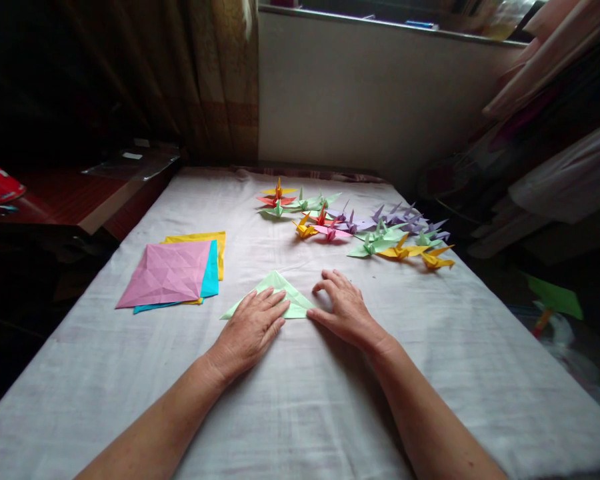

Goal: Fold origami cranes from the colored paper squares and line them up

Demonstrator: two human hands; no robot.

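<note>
A light green sheet of origami paper (296,305), folded into a triangle, lies on the cloth-covered table with its peak pointing away from me. My left hand (253,323) rests flat over its left half, fingers stretched out and covering part of the paper. At the triangle's right corner is my right hand (343,303), its thumb touching the tip. The other fingers of that hand are curved and spread apart from the thumb, with nothing visible between them.
Creased paper squares lie left, a pink square (173,273) over a blue sheet (210,270) and a yellow sheet (221,253). Beyond my hands stand several folded paper cranes (367,247). A wooden surface (105,200) adjoins the left edge; clothes (570,173) hang at right.
</note>
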